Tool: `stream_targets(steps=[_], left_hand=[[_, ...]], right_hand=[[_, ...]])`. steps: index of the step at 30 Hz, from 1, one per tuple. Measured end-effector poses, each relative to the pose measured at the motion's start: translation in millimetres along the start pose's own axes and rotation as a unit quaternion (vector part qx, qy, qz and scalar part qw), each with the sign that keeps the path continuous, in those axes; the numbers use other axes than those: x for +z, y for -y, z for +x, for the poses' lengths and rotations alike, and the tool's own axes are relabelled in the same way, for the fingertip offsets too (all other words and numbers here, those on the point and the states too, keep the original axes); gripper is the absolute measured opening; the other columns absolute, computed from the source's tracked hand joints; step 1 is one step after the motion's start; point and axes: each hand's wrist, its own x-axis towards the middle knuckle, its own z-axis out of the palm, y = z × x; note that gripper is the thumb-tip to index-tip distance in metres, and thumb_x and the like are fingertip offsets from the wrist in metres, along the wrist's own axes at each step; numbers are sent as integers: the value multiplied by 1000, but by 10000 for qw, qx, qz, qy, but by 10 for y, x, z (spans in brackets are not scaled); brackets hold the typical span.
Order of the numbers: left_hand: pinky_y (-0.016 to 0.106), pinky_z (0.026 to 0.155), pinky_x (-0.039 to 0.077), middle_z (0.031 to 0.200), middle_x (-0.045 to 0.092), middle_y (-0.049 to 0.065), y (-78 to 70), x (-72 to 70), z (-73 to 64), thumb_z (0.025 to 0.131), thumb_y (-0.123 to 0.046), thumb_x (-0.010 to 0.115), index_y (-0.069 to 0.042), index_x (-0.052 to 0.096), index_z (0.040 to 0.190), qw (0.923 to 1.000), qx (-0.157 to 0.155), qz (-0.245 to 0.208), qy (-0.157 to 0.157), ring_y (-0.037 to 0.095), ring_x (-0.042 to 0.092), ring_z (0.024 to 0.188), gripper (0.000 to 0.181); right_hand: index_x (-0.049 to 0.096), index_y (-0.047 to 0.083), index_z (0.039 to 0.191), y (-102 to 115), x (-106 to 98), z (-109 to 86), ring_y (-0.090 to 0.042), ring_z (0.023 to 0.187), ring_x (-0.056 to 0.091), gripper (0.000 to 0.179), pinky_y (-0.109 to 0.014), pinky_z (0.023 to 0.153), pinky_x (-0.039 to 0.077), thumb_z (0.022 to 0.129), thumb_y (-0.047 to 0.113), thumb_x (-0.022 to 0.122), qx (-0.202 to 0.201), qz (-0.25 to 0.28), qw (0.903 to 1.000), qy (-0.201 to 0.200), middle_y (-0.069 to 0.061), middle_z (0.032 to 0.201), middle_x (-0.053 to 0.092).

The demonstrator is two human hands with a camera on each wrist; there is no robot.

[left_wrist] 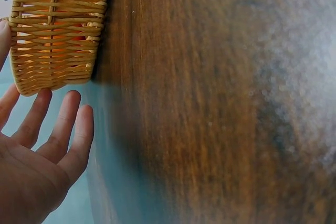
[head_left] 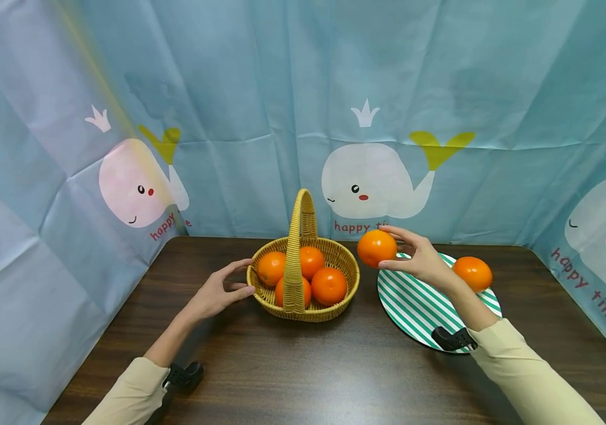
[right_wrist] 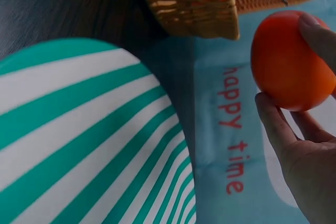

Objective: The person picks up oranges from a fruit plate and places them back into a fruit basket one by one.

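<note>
My right hand (head_left: 423,260) pinches an orange (head_left: 377,248) between thumb and fingers, raised above the plate's left edge, just right of the basket. In the right wrist view the held orange (right_wrist: 289,61) looks smooth and round. A yellow wicker basket (head_left: 303,317) with a tall handle has several oranges (head_left: 329,286) inside. At its left end my left hand (head_left: 216,297) has its fingertips right at the rim, the fingers spread and fairly straight in the left wrist view. Another orange (head_left: 472,274) sits on the green-and-white striped round plate (head_left: 414,307), near its right edge.
The dark wooden table (head_left: 303,366) carries the basket in the middle and the plate to its right. A blue curtain (head_left: 249,118) with printed whales hangs right behind the table's back edge and along both sides. Dark wrist straps (head_left: 454,339) sit at both sleeves.
</note>
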Motion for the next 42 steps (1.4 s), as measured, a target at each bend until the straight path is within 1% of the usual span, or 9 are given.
stream_targets(steps=[8, 12, 15, 19, 23, 26, 30, 38, 42], left_hand=[[34, 87, 57, 149, 43, 27, 3, -5, -1, 97, -14, 72, -5, 43, 153, 10000, 80, 23, 12, 40, 64, 113, 63], [35, 88, 57, 148, 44, 27, 5, -5, 3, 97, -14, 73, -5, 44, 152, 9999, 89, 70, -3, 40, 65, 112, 63], [35, 88, 57, 147, 45, 27, 0, -7, 3, 97, -15, 73, -6, 44, 152, 9999, 73, 82, -7, 40, 65, 112, 63], [35, 87, 57, 147, 45, 27, -1, -10, 5, 97, -15, 73, -6, 44, 152, 9999, 73, 82, -1, 40, 65, 112, 64], [34, 86, 57, 148, 44, 28, 0, -9, 5, 97, -14, 73, -5, 44, 152, 10000, 72, 29, 3, 41, 65, 112, 63], [34, 86, 58, 148, 43, 28, 2, -8, 8, 97, -13, 73, -5, 44, 152, 10000, 66, -15, 3, 42, 64, 113, 64], [33, 85, 58, 148, 43, 28, 0, -8, 9, 97, -13, 73, -5, 43, 153, 10000, 73, -29, 15, 44, 64, 113, 64], [34, 87, 57, 149, 42, 28, -16, -8, 3, 97, -14, 72, -5, 43, 153, 10000, 60, 39, 43, 43, 64, 113, 64], [34, 87, 57, 149, 42, 27, -17, -9, 3, 97, -15, 73, -5, 43, 153, 10000, 22, 61, 31, 42, 64, 113, 64]], right_hand=[[49, 12, 152, 30, 120, 141, -34, 112, 63, 71, -36, 89, 57, 88, 4, 80, -139, 138, 9997, 123, -13, 143, 52], [47, 7, 151, 45, 175, 204, -35, 110, 65, 72, -36, 89, 57, 88, 1, 80, -261, 224, 9992, 189, -15, 142, 52], [48, 6, 150, 53, 218, 258, -36, 109, 65, 72, -36, 89, 57, 87, 0, 80, -285, 330, 9988, 240, -15, 141, 52], [48, 6, 150, 60, 284, 334, -35, 111, 64, 73, -38, 91, 56, 86, -1, 81, -356, 498, 9974, 376, -14, 143, 51], [47, 3, 151, 53, 356, 405, -35, 117, 61, 75, -42, 97, 52, 84, -4, 81, -491, 629, 9952, 566, -12, 148, 49], [47, 2, 151, 37, 410, 445, -34, 120, 60, 76, -44, 100, 50, 84, -5, 81, -523, 624, 9944, 673, -11, 149, 49], [46, 1, 151, 9, 473, 489, -32, 123, 58, 77, -43, 103, 47, 83, -5, 82, -513, 561, 9942, 764, -10, 150, 48], [49, 6, 150, -13, 540, 541, -32, 126, 56, 75, -46, 105, 45, 83, -2, 82, -481, 442, 9937, 914, -9, 151, 46], [48, 7, 151, -20, 548, 557, -32, 126, 56, 75, -46, 105, 46, 84, -2, 82, -515, 379, 9929, 1002, -8, 152, 45]])
